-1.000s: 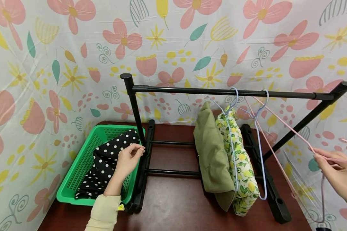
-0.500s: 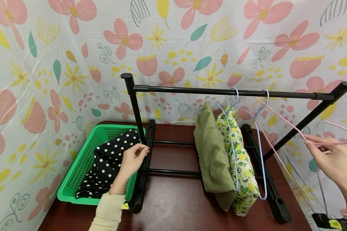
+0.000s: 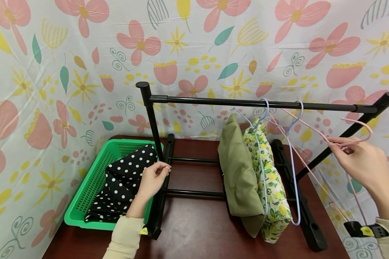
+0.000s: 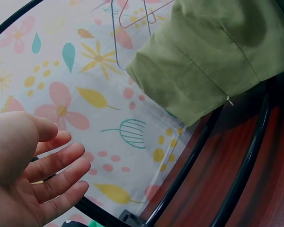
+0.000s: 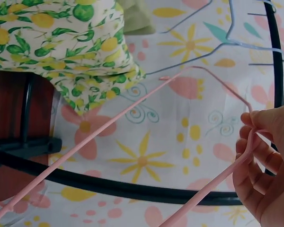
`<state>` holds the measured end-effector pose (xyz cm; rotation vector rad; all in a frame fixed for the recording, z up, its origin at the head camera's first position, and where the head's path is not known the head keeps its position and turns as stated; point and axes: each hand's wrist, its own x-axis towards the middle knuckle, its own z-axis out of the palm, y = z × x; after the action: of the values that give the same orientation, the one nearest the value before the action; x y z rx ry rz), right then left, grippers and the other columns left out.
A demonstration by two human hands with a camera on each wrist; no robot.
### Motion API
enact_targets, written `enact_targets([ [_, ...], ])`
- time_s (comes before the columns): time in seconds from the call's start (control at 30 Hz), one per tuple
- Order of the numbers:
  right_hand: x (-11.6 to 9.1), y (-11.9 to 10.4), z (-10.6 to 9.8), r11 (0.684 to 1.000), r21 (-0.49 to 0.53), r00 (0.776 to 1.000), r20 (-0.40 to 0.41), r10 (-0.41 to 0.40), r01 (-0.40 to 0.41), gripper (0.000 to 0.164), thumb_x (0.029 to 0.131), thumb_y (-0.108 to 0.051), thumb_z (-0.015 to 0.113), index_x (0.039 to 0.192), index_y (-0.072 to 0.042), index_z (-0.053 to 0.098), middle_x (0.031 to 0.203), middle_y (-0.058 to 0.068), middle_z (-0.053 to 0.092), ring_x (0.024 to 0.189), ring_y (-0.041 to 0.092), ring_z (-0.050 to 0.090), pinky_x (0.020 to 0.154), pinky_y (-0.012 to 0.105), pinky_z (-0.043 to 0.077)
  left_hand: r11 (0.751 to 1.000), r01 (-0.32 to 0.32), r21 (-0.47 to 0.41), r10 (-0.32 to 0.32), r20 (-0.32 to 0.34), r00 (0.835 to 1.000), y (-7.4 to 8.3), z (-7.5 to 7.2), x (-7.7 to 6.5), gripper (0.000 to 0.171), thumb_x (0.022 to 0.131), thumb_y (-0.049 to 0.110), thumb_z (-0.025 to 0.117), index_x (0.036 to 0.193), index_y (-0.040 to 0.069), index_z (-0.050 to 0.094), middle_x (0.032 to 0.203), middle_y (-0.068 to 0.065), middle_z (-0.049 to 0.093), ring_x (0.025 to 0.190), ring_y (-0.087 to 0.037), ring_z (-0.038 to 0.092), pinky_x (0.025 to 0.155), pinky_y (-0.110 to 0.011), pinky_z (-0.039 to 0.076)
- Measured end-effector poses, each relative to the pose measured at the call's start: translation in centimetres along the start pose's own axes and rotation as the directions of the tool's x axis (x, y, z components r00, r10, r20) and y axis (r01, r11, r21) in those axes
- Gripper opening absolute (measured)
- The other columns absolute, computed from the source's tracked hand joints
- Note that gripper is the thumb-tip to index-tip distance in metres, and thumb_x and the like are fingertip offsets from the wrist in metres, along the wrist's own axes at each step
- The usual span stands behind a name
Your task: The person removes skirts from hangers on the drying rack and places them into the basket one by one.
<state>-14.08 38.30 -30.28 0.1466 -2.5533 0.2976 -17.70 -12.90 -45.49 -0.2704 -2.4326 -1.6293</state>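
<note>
At the right side my right hand [image 3: 360, 158] pinches a pink clothes hanger [image 3: 308, 125] near the base of its hook, thumb against fingers. The right wrist view shows the hanger [image 5: 109, 124] running out from the fingertips. Its far end overlaps the black bar [image 3: 214, 101] of the garment rack in the head view. My left hand [image 3: 153, 180] hovers by the rack's left post, over the basket's edge, fingers loosely bent and holding nothing. A green zippered cushion cover [image 3: 238, 176] and a lemon-print one [image 3: 275, 194] hang from the bar on light blue hangers [image 3: 293, 172].
A green plastic basket [image 3: 79, 201] stands left of the rack, with a black polka-dot cloth [image 3: 123, 176] inside. The rack's black feet [image 3: 312, 223] rest on a dark red table [image 3: 194, 230]. A flowered sheet [image 3: 94, 54] covers the wall behind.
My right hand has moved left and slightly up with the pink hanger, bringing it closer to the rack. My left hand has drifted a little to the right.
</note>
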Motion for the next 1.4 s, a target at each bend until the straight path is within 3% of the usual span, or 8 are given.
enact_targets([
  [0.43, 3.2, -1.1, 0.0, 0.999, -0.036, 0.998, 0.060, 0.003, -0.001, 0.027, 0.090, -0.020, 0.055, 0.097, 0.001, 0.071, 0.040, 0.000, 0.043, 0.034, 0.010, 0.026, 0.035, 0.029, 0.021, 0.999, -0.013, 0.038, 0.014, -0.015, 1.000, -0.1, 1.0, 0.0, 0.012, 0.089, 0.009, 0.059, 0.084, 0.015, 0.068, 0.081, -0.004, 0.070, 0.070, -0.012, 0.065, 0.062, -0.022, 0.051],
  [0.8, 5.2, -1.8, 0.8, 0.999, -0.047, 0.992, 0.124, -0.005, 0.011, 0.028, 0.090, -0.020, 0.055, 0.086, 0.003, 0.071, 0.073, 0.023, 0.065, 0.039, 0.017, 0.040, 0.037, 0.032, 0.028, 0.999, -0.030, 0.037, 0.031, -0.006, 1.000, -0.8, 2.0, 0.4, 0.012, 0.088, 0.008, 0.060, 0.083, 0.014, 0.068, 0.079, -0.003, 0.070, 0.070, -0.014, 0.067, 0.063, -0.028, 0.053],
  [0.87, 5.3, -2.0, 1.1, 1.000, -0.027, 0.990, 0.143, 0.007, -0.003, 0.028, 0.090, -0.021, 0.054, 0.090, 0.001, 0.071, 0.076, 0.022, 0.066, 0.039, 0.017, 0.040, 0.037, 0.032, 0.028, 0.998, -0.043, 0.053, 0.044, -0.014, 0.999, -1.2, 2.2, 0.4, 0.012, 0.088, 0.008, 0.060, 0.083, 0.014, 0.068, 0.077, -0.002, 0.070, 0.069, -0.011, 0.066, 0.082, -0.035, 0.049],
  [0.93, 5.4, -2.1, 1.2, 0.999, -0.022, 0.986, 0.165, 0.033, -0.029, 0.029, 0.091, -0.023, 0.052, 0.091, -0.001, 0.071, 0.071, 0.020, 0.065, 0.039, 0.017, 0.039, 0.038, 0.032, 0.028, 0.997, -0.049, 0.062, 0.051, -0.021, 0.998, -1.4, 2.4, 0.3, 0.012, 0.087, 0.008, 0.061, 0.083, 0.015, 0.069, 0.076, 0.000, 0.070, 0.067, -0.008, 0.066, 0.100, -0.050, 0.033],
  [1.03, 5.4, -2.3, 1.4, 0.997, -0.028, 0.977, 0.198, 0.078, -0.074, 0.033, 0.092, -0.026, 0.049, 0.079, -0.003, 0.069, 0.054, 0.011, 0.058, 0.039, 0.019, 0.036, 0.037, 0.033, 0.027, 0.997, -0.051, 0.052, 0.052, -0.024, 0.998, -1.7, 2.6, 0.3, 0.012, 0.086, 0.006, 0.061, 0.082, 0.015, 0.069, 0.075, 0.000, 0.070, 0.066, -0.007, 0.065, 0.102, -0.055, 0.024],
  [1.13, 5.5, -2.4, 1.5, 0.994, -0.038, 0.968, 0.226, 0.113, -0.107, 0.036, 0.092, -0.028, 0.047, 0.070, -0.006, 0.066, 0.045, 0.001, 0.048, 0.039, 0.020, 0.035, 0.037, 0.033, 0.026, 0.999, -0.043, 0.024, 0.043, -0.018, 0.999, -1.7, 2.8, 0.4, 0.013, 0.087, 0.005, 0.060, 0.082, 0.013, 0.069, 0.077, -0.001, 0.070, 0.067, -0.009, 0.065, 0.081, -0.035, 0.050],
  [1.2, 5.6, -2.4, 1.6, 0.993, -0.039, 0.965, 0.235, 0.119, -0.113, 0.039, 0.092, -0.029, 0.047, 0.064, -0.007, 0.062, 0.044, 0.000, 0.047, 0.039, 0.020, 0.036, 0.037, 0.033, 0.027, 0.999, -0.037, 0.018, 0.037, -0.013, 0.999, -1.7, 2.9, 0.4, 0.012, 0.087, 0.006, 0.060, 0.082, 0.011, 0.069, 0.077, -0.001, 0.070, 0.067, -0.010, 0.065, 0.061, -0.027, 0.053],
  [1.4, 5.8, -2.3, 1.9, 0.993, -0.041, 0.959, 0.259, 0.115, -0.108, 0.038, 0.092, -0.030, 0.049, 0.075, -0.002, 0.067, 0.047, 0.002, 0.050, 0.042, 0.021, 0.040, 0.039, 0.033, 0.027, 0.998, -0.038, 0.043, 0.038, -0.003, 0.999, -1.8, 3.1, 0.4, 0.010, 0.088, 0.007, 0.059, 0.085, 0.008, 0.069, 0.078, -0.002, 0.070, 0.069, -0.011, 0.066, 0.059, -0.021, 0.051],
])
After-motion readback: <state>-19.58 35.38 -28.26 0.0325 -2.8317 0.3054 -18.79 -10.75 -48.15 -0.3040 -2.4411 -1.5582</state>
